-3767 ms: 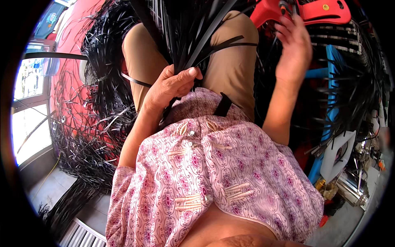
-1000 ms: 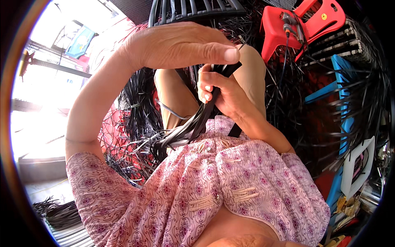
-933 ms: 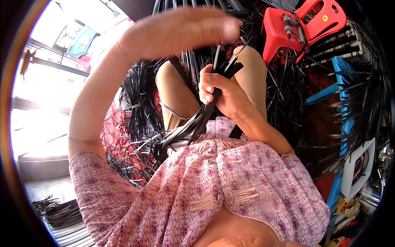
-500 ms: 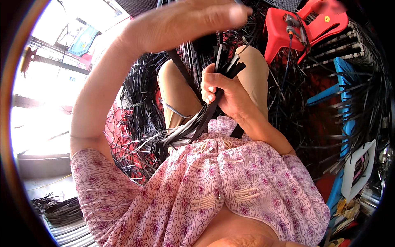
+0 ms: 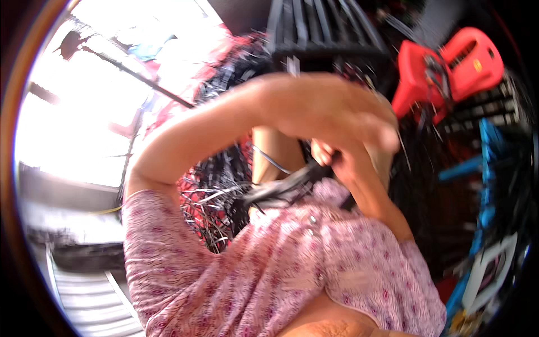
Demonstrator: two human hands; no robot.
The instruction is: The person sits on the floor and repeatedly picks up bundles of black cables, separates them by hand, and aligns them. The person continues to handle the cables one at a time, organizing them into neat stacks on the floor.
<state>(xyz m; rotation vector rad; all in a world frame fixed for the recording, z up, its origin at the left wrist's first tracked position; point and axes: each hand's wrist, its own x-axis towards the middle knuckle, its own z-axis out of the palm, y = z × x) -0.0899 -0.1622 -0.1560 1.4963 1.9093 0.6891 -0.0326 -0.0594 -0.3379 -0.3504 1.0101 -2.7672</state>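
Note:
A bundle of flat black plastic strips runs across my lap, its tail toward the left and its upper end in my right hand. The fingers of that hand are closed round the strips. My left arm arches across from the left. Smeared by motion, my left hand passes above and in front of the right one and covers part of it. Whether the left fingers touch the strips cannot be made out. The upper end of the bundle is hidden behind the left hand.
Tangled black strips lie at my left on red material. Beyond my knees is a black slatted frame. A red chair holding a corded tool stands far right. Blue plastic parts and a white frame are at the right.
My left hand has swung right and nearer, over the right hand. The view has shifted, bringing the black slatted frame into sight. The right hand keeps hold of the strips.

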